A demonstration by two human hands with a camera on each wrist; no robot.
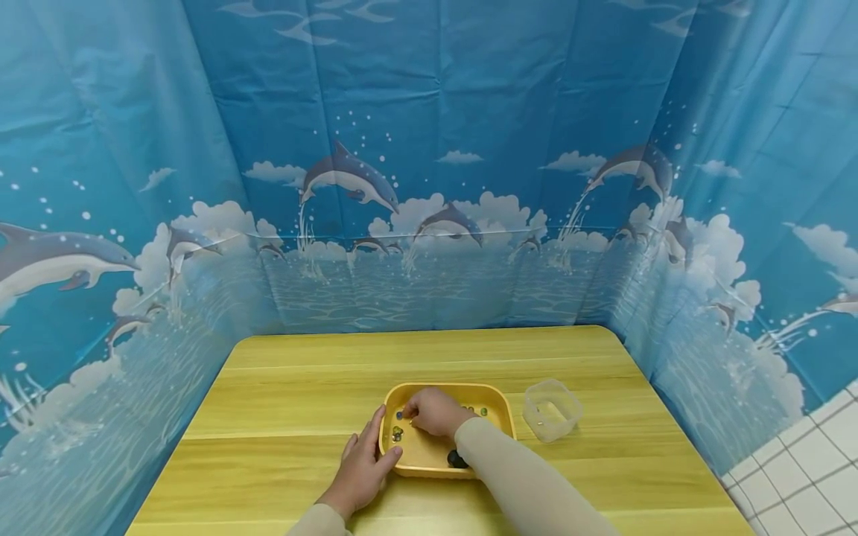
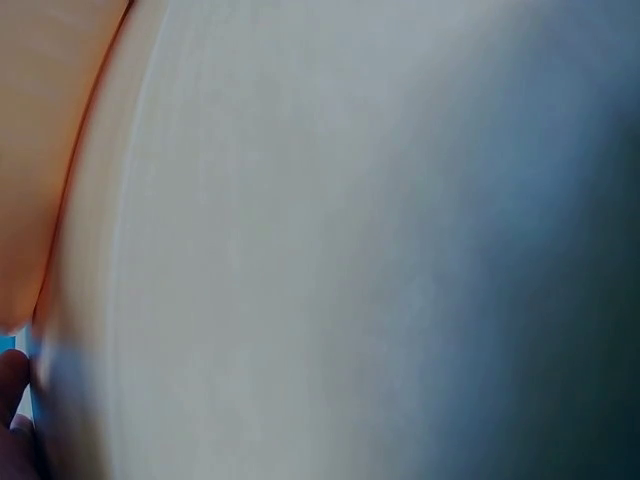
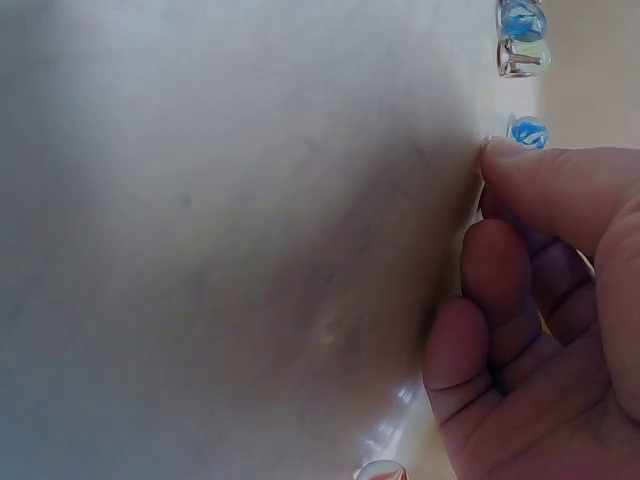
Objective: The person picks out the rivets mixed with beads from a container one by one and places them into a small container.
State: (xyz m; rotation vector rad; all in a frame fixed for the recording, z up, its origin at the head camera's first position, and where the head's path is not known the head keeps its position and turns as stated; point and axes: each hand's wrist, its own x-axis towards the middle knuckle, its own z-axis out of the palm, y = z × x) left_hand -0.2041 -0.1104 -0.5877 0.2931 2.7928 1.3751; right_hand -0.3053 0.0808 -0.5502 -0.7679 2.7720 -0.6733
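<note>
A yellow tray point(image 1: 429, 470) on the table holds several small glass marbles. My right hand point(image 1: 434, 412) reaches into it, fingers curled and thumb drawn toward the fingertips near the left side; I cannot tell whether a marble is between them. Just past the thumb in the right wrist view is a blue-swirled marble point(image 3: 529, 132), with another blue marble point(image 3: 524, 20) above. A marble cluster point(image 1: 398, 433) lies by the tray's left wall. My left hand point(image 1: 362, 470) rests against the tray's left front corner, fingers fairly straight along the outside and thumb at the rim.
A clear plastic container point(image 1: 552, 411) stands right of the tray. A green marble point(image 1: 484, 411) lies near the tray's back right. Under the right sleeve shows a dark rounded thing point(image 1: 457, 459). A dolphin-print curtain point(image 1: 429, 290) surrounds the wooden table point(image 1: 295, 387) at the back and sides.
</note>
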